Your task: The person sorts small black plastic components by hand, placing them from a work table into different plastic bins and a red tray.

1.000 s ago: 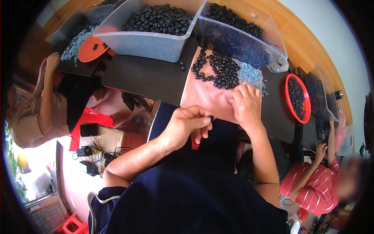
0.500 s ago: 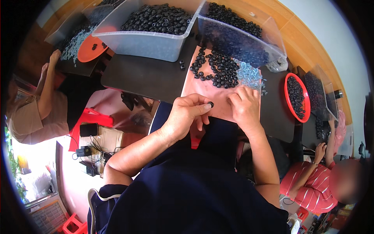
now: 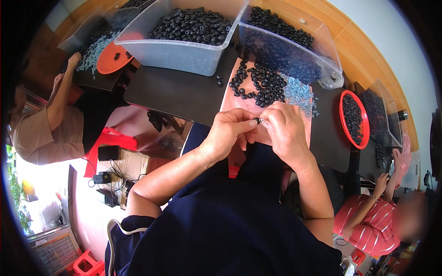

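My left hand (image 3: 228, 131) pinches a small round black ring-like part (image 3: 256, 120) between thumb and forefinger, above the near edge of a pink mat (image 3: 230, 102). Against that part, my right hand (image 3: 287, 129) closes its fingertips on a tiny clear or silvery piece (image 3: 262, 120). Whether the piece sits inside the black part is too small to tell. Farther back on the mat lies a heap of the same black parts (image 3: 268, 87), many with a hole showing. Beside it, to the right, tiny pale-blue clear pieces (image 3: 298, 91) are spread out.
Two clear bins of black parts, a left one (image 3: 177, 57) and a right one (image 3: 285, 48), line the back of the dark table (image 3: 175, 89). A red dish (image 3: 367, 124) of black parts stands right. Co-workers sit at left (image 3: 50, 124) and right (image 3: 368, 221).
My right hand has come up from the pale pieces on the mat to my left fingertips, with a tiny piece in its pinch. My left hand still holds the black part.
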Demonstrator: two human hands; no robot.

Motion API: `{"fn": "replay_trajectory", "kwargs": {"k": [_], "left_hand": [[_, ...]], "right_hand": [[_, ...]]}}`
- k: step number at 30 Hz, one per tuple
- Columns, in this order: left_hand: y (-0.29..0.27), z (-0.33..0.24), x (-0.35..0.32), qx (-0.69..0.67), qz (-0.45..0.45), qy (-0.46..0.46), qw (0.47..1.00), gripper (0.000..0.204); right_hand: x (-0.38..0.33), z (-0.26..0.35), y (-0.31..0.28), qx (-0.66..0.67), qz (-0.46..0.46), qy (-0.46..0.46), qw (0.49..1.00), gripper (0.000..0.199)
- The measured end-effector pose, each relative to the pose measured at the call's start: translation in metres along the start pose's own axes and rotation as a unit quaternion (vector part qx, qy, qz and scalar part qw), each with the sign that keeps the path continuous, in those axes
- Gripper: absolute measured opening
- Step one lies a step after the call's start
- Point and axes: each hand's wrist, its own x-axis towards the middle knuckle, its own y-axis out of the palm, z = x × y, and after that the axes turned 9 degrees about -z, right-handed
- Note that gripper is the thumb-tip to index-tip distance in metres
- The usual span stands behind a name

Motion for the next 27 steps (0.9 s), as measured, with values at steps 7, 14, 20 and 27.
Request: {"fn": "replay_trajectory", "kwargs": {"k": [7, 14, 20, 27], "left_hand": [[-0.005, 0.003, -0.005, 0.008, 0.005, 0.002, 1.000, 0.014], [-0.011, 0.001, -0.006, 0.025, 0.007, 0.022, 0.999, 0.012], [-0.010, -0.002, -0.003, 0.080, 0.017, 0.023, 0.996, 0.015], [-0.011, 0.000, -0.007, 0.044, 0.000, 0.026, 0.999, 0.014]], "right_hand": [[0.006, 0.004, 0.003, 0.048, 0.036, -0.001, 0.998, 0.018], [0.011, 0.009, 0.004, -0.008, 0.049, -0.057, 0.997, 0.018], [0.011, 0.018, 0.007, -0.006, 0.020, -0.099, 0.995, 0.019], [0.000, 0.016, 0.023, 0.067, -0.070, -0.057, 0.994, 0.024]]}}
